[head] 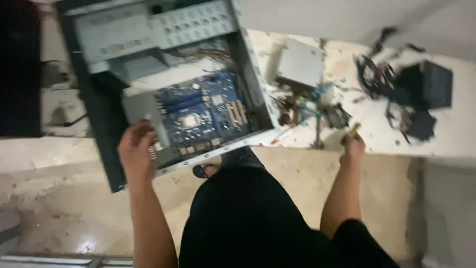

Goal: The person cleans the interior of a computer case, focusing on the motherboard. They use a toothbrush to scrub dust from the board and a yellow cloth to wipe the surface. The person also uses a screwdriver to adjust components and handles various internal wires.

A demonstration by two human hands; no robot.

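The open computer case [163, 84] lies on the floor [297, 183], side panel removed; its top edge is cut off by the frame. Inside, the blue motherboard [206, 111] is exposed, detail lost to motion blur. A grey metal box [300, 63] sits just right of the case, above a tangle of cables [312, 111]. A black unit with loose cables [421, 89] lies well apart, far right. The left hand [136, 151] is curled over the case's lower edge. The right hand [353, 145] is closed around 1 yellowish handle [351, 133]; the tool's tip cannot be made out.
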